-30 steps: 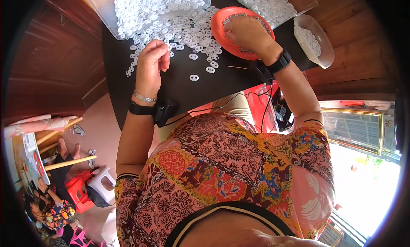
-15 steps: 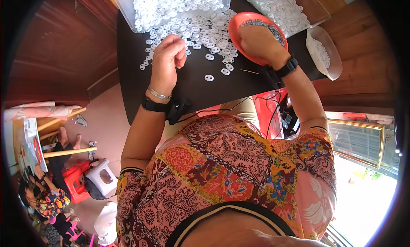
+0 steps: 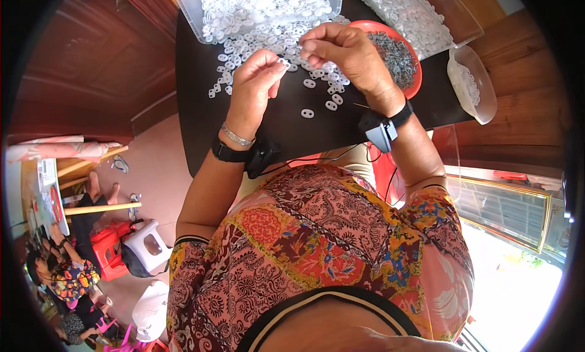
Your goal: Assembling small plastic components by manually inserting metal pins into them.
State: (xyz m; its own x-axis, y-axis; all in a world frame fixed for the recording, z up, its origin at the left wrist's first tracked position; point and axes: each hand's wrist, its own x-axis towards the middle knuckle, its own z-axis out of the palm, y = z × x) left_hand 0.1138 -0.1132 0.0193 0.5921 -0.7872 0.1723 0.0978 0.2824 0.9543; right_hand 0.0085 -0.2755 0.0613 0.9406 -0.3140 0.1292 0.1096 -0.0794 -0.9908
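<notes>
My left hand (image 3: 255,87) is closed in a pinch, with a small white oval two-hole plastic piece (image 3: 283,64) at its fingertips. To the right, my right hand (image 3: 350,55) hovers above the table, thumb and fingers pressed together; whatever they pinch is too small to name. Beside that hand, partly covered by it, sits an orange bowl (image 3: 417,78) of small grey metal parts (image 3: 397,63). Many more white two-hole pieces (image 3: 253,38) lie spread on the dark table (image 3: 213,130) beyond both hands, and a few lie singly nearer me.
A clear bin (image 3: 198,29) heaped with white pieces stands at the back, and another clear bin (image 3: 466,26) at the back right. At the right edge is a white scoop-like container (image 3: 481,108). A thin stick (image 3: 361,105) lies near my right wrist. People sit at far left.
My right hand has left the orange bowl and moved left, close to my left hand. A white piece now shows at my left fingertips. The view has shifted slightly.
</notes>
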